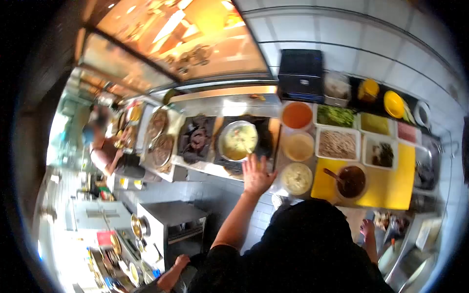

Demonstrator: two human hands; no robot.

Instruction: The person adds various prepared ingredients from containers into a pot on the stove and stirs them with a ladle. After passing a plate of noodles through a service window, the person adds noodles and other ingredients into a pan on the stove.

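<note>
My left hand (258, 175) reaches over the front of the stove with its fingers spread and holds nothing. Its fingertips are by the near rim of a pan (222, 146), where a spoon handle seems to rest; contact is unclear. Inside lies a pale yellow-green mixture (240, 139). Down at the right, beside the body, my right hand (367, 227) is small and blurred, so its grip cannot be made out. Nearest to it is the yellow board (386, 193), where a tub of dark brown sauce (355, 183) holds a wooden-coloured spoon (333, 176).
Tubs of orange sauce (297, 115), beige liquid (299, 146) and white cream (296, 178) line the stove's right side. Farther right are trays of chopped greens (336, 116) and shredded filling (337, 143). A co-worker (105, 149) stands far left; another person's hand (181, 261) shows lower left.
</note>
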